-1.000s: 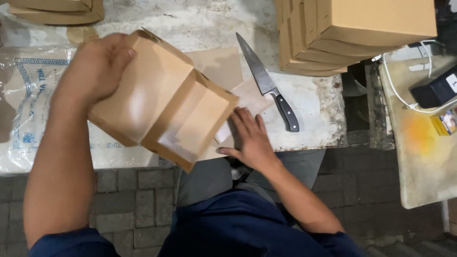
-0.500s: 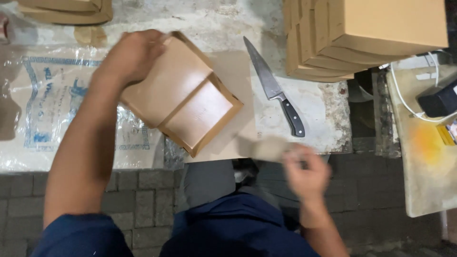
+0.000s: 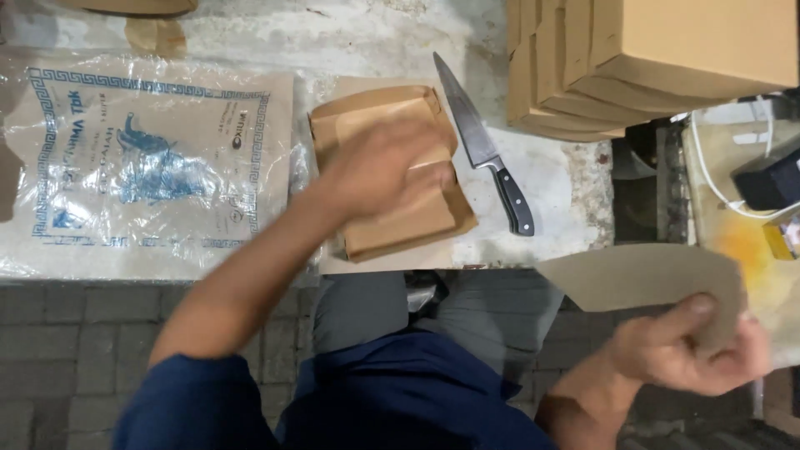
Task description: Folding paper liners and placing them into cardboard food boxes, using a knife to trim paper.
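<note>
head view: left hand (image 3: 379,171) flat on brown cardboard box (image 3: 392,175); right hand (image 3: 687,350) clamped on grey card (image 3: 642,275).

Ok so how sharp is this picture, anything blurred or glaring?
In the head view, the left hand and its forearm are smeared by motion blur over the brown box; the right hand holding the grey card piece is only slightly soft; the knife and the stacked boxes are crisp; the plastic bag shows mild glare on its wrinkles.
</note>
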